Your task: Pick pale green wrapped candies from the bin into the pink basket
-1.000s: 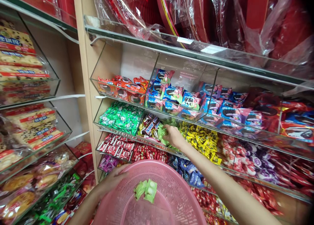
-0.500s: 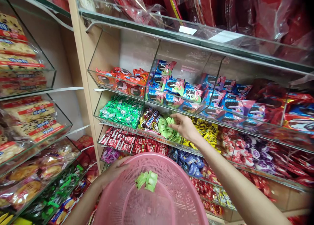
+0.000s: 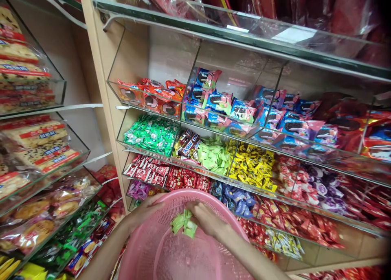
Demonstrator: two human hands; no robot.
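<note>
In front of you stands the tall shelving [image 3: 99,80], its pale upright parting your left-hand bays from the wide run of clear bins ahead. Your pink basket [image 3: 186,257] is below those bins, low and central in your view, its mouth facing up toward you. Along the bins above it, you have blue cookie packs [image 3: 218,103] on the upper row, with red-orange packs [image 3: 159,97] to their left. One row down lie a heap of bright green sweets [image 3: 152,135], the Snickers bars [image 3: 187,143], a heap of light-green sweets [image 3: 214,156] and a heap of yellow sweets [image 3: 252,166], in that order from left to right. Your hands are apart: your left hand [image 3: 146,213] is clamped on the basket's rim at its left side, while your right hand [image 3: 207,219] reaches inside from the right, fingers curled, right beside the light-green packets [image 3: 182,224]. You can't tell from here whether those fingers grip a packet or only touch one. The packets themselves, the smallest things here, sit close together in the basket, toward its far side.
</note>
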